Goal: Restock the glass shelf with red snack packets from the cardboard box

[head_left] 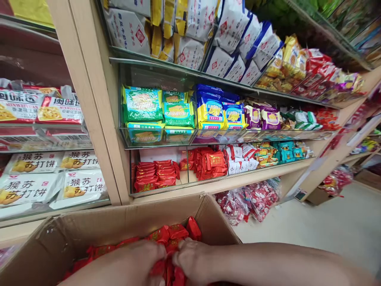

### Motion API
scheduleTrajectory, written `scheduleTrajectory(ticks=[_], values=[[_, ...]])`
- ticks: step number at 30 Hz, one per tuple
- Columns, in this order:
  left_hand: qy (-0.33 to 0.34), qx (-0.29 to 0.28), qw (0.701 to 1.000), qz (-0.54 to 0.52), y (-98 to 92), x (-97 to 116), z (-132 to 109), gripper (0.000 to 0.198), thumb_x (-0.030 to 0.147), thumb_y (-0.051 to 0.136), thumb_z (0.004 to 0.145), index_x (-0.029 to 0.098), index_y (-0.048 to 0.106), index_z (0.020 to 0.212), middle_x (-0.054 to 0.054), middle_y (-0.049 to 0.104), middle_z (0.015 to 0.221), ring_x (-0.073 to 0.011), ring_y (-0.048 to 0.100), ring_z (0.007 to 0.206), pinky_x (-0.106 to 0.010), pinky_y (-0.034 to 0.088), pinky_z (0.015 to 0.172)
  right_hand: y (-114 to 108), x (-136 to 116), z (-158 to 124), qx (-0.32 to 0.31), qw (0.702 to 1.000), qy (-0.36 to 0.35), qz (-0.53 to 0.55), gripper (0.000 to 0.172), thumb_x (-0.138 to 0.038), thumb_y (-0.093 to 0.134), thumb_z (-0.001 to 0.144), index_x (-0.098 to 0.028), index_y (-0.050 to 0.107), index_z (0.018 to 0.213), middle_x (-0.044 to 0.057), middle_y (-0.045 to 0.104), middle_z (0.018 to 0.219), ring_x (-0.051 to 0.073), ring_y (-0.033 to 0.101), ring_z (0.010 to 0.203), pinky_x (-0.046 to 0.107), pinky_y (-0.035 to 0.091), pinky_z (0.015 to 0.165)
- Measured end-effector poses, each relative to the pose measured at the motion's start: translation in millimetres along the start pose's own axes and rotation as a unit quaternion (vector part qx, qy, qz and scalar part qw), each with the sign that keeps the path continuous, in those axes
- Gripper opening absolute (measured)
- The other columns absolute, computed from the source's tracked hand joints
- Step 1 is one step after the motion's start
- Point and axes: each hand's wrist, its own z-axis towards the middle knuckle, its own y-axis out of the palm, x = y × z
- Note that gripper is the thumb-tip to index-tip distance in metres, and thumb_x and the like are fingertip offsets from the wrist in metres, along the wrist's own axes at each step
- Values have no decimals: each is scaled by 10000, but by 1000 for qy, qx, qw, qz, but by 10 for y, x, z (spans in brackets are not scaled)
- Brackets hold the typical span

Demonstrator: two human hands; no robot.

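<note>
Both hands reach down into an open cardboard box (110, 220) of small, shiny red snack packets (177, 231). My left hand (145, 256) is blurred by motion; its fingers curl around red packets at the middle of the box. Just to its right, my right hand (192, 258) has its fingers closed on red packets too. Between the hands several packets are bunched together. How many each hand grips is hidden by the fingers and the lower frame edge.
Behind the box, a glass-fronted shelf bin holds stacked red packets (156, 174), with looser red packets (211, 163) beside them. Green biscuit packs (143, 104) and blue ones (210, 109) fill the shelf above. Plastic bags of red items (258, 198) lie on the floor at right.
</note>
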Motion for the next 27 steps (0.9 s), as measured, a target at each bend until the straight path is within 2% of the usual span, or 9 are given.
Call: scheduleTrajectory(ticks=[2,4,7,9,10,12,16,23,27], values=[[-17,24,999,-42,-171,-19,-26,307,403,584,613,237,644,864,-68,652,878,-261,593,822,-334,420,713,-79,87,-59,46,994,4,99,302,-317,683,539,-160,552,762,59,593,751,251,570,804,342,458,683],[-12,15,991,-131,-280,-18,-25,375,394,633,578,222,623,910,-57,651,893,-247,585,825,-326,418,722,-159,159,-124,141,947,36,285,315,-379,662,560,-189,481,733,1,557,666,194,568,668,315,454,595],[7,-15,940,-342,-329,39,31,374,423,618,626,211,570,930,-29,643,912,-200,572,846,-285,428,689,-259,195,-192,231,778,13,584,415,-446,638,579,-207,356,767,-46,524,597,126,534,545,273,444,531],[14,22,893,-450,-321,105,85,328,442,575,680,196,537,895,-13,641,847,-158,575,776,-245,425,620,-312,184,-213,235,698,-29,676,473,-479,649,564,-207,319,768,-47,531,596,112,525,516,262,440,512],[17,55,876,-479,-315,141,111,322,437,578,685,187,524,882,-4,635,800,-137,570,714,-226,416,580,-338,175,-219,249,687,-42,681,466,-497,639,574,-201,331,760,-42,529,604,105,514,510,254,431,505],[25,109,859,-499,-306,209,151,330,396,631,657,168,510,863,14,618,715,-99,538,597,-198,394,513,-396,158,-235,329,707,-47,624,378,-517,553,669,-182,387,720,-36,495,608,88,471,520,231,401,508],[36,148,837,-526,-281,300,165,362,336,682,628,158,507,891,34,599,636,-67,491,510,-173,387,455,-517,127,-292,498,738,-27,455,310,-416,421,805,-165,440,624,-41,415,587,78,390,569,199,334,539],[-71,139,656,-739,-134,349,99,321,249,739,583,180,501,787,20,639,743,-76,592,655,-210,477,659,-510,118,-313,577,715,30,394,228,-350,380,834,-181,413,685,-40,425,603,90,394,562,204,324,541],[-90,182,637,-744,-25,376,127,335,207,777,506,173,503,695,27,628,675,-74,578,591,-223,486,649,-507,111,-355,582,697,87,409,256,-361,353,840,-183,402,662,-37,428,600,95,390,562,207,320,538]])
